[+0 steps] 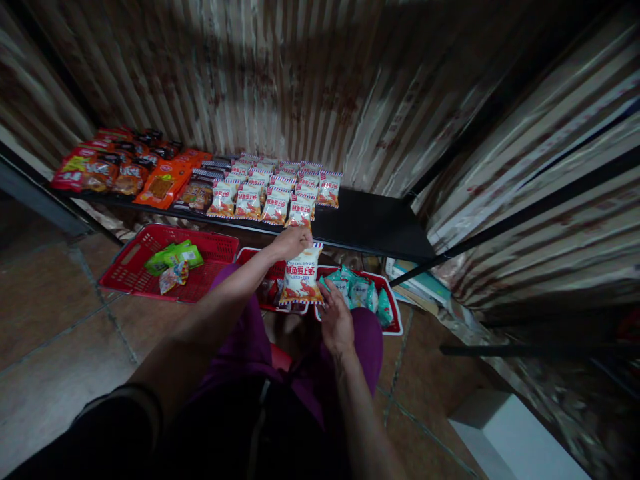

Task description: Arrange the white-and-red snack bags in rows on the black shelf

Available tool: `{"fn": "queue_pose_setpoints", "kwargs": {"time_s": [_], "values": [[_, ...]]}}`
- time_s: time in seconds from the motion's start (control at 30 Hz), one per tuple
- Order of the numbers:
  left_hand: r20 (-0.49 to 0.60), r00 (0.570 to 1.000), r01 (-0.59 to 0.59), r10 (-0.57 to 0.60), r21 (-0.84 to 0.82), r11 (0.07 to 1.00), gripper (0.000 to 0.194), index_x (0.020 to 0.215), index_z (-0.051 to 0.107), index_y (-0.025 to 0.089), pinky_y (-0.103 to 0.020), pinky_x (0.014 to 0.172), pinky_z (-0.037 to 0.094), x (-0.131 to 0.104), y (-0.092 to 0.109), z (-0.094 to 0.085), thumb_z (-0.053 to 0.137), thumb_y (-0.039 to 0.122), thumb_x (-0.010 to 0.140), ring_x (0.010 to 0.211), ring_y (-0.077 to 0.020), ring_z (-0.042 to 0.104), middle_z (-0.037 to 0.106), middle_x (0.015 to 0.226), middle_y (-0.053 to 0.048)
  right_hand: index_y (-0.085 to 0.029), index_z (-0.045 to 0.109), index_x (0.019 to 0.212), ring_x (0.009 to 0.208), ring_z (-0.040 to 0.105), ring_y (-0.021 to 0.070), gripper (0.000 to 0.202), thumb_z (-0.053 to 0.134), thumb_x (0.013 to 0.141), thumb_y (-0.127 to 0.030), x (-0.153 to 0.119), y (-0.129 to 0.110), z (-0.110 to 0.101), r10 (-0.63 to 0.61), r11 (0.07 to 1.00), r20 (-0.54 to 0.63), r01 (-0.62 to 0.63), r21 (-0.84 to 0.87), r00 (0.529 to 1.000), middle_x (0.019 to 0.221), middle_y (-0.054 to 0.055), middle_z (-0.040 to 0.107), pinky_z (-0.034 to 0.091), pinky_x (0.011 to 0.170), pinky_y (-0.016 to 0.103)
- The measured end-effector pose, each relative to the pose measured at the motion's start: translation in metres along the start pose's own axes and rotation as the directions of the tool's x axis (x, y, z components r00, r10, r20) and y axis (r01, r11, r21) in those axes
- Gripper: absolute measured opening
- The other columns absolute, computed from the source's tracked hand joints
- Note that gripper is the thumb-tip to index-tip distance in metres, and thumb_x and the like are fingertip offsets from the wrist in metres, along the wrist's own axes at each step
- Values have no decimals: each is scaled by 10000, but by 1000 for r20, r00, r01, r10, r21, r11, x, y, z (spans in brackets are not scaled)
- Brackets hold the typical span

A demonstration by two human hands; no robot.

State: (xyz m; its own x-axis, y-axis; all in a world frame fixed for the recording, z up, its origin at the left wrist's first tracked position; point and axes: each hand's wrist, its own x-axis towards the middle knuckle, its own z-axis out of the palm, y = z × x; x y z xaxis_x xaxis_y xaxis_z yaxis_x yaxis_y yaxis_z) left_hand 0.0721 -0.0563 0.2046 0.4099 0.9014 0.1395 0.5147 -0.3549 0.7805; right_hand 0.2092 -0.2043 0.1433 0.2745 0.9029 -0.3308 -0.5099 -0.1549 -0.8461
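Note:
My left hand is closed on the upper edge of a white and orange snack bag, which hangs just in front of the shelf edge. By the bag's lower right corner is my right hand, palm partly up and fingers stretched out; whether the fingertips touch the bag is hard to tell. Rows of matching snack bags stand on the black shelf, directly beyond my left hand. Below my right hand, a red basket with a white rim contains several teal snack packets.
Left on the shelf are orange packets and red packets. A red basket with green packets stands on the tiled floor. Another red basket lies partly behind the held bag. Black metal posts and a white box are at right.

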Motion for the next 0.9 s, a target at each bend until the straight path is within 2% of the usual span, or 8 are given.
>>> {"fn": "queue_pose_setpoints", "kwargs": {"time_s": [0.17, 0.33, 0.43, 0.57, 0.6, 0.77, 0.9], "values": [[89, 996, -24, 22, 29, 999, 118, 744, 628, 148, -202, 575, 386, -6, 10, 9, 530, 212, 759, 621, -104, 525, 613, 667, 9, -261, 610, 1104, 961, 646, 225, 525, 716, 635, -473, 9, -14, 10, -5, 999, 155, 11, -42, 988, 1058, 24, 694, 527, 796, 361], [116, 993, -6, -11, 138, 990, 128, 785, 643, 174, -219, 605, 399, -9, 18, 13, 526, 223, 773, 657, -122, 557, 648, 729, -2, -230, 650, 992, 785, 685, 223, 495, 797, 547, -390, 16, -11, 15, 33, 992, 193, -9, -125, 981, 816, 7, 730, 558, 715, 353], [66, 998, -27, 16, 169, 985, 152, 841, 648, 197, -238, 650, 418, -12, 21, 11, 521, 265, 795, 712, -142, 584, 666, 796, -12, -208, 659, 940, 715, 687, 211, 449, 794, 547, -378, 18, -10, 14, 0, 995, 121, 12, -99, 993, 755, 4, 728, 561, 674, 345], [-163, 983, -57, 84, 164, 985, 211, 903, 639, 214, -263, 790, 437, -31, 23, 14, 441, 268, 854, 851, -156, 594, 669, 911, -25, -201, 653, 904, 643, 678, 189, 414, 784, 553, -377, 23, -10, 10, -43, 998, -31, 42, -38, 999, 730, -3, 726, 557, 631, 326], [-193, 977, -66, 94, 149, 987, 220, 899, 640, 211, -270, 822, 439, -37, 23, 16, 428, 255, 861, 879, -157, 593, 668, 934, -30, -201, 650, 891, 634, 675, 185, 402, 783, 555, -374, 24, -9, 9, -52, 998, -52, 51, -22, 997, 727, -5, 725, 555, 628, 322], [-171, 953, -229, 249, 127, 965, 272, 965, 655, 190, -334, 1014, 376, -69, 21, 40, 399, 200, 872, 1136, -180, 506, 644, 1110, -71, -200, 637, 858, 591, 651, 143, 373, 780, 547, -347, 28, -7, 11, -107, 993, -116, 111, 32, 988, 714, -24, 709, 545, 617, 281], [-135, 964, -202, 227, 180, 963, 339, 1084, 628, 159, -378, 1081, 316, -80, 19, 58, 360, 188, 878, 1272, -202, 398, 575, 1245, -105, -214, 625, 859, 633, 649, 130, 384, 779, 532, -341, 29, -7, 15, -141, 989, -176, 147, 19, 974, 744, -38, 698, 537, 637, 262]]}}
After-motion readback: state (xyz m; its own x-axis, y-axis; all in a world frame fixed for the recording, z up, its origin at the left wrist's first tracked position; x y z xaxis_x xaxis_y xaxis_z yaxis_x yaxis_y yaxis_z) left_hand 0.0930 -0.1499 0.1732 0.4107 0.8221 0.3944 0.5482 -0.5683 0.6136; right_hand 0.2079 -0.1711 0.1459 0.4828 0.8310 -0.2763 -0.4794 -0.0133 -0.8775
